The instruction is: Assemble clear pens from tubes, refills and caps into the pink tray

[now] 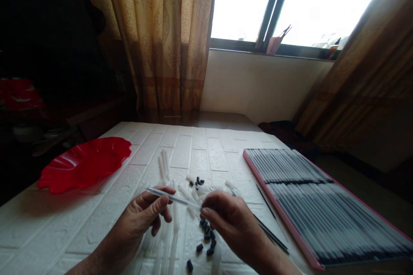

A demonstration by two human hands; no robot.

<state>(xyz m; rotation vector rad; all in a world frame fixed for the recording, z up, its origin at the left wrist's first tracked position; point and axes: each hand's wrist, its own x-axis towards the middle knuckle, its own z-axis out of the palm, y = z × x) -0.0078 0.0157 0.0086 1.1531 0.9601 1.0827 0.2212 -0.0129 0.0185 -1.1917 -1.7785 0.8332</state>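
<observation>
My left hand (146, 214) holds a thin clear plastic tube (176, 198) between thumb and fingers, tilted slightly down to the right. At the tube's right end, my right hand (226, 217) pinches with thumb and forefinger; whether a small part is also between those fingertips I cannot make out. Below and between the hands lie several small black plugs (199, 248), with a few more black plugs (197, 181) farther back. Loose whitish translucent tubes (164, 164) lie on the table beyond my left hand, and others run beneath both hands.
A pink-edged tray (258, 180) on the right holds rows of clear tubes with dark ends. Thin dark rods (271, 234) lie between it and my right hand. A red wavy-rimmed bowl (85, 165) is at the left of the white brick-patterned table (142, 142).
</observation>
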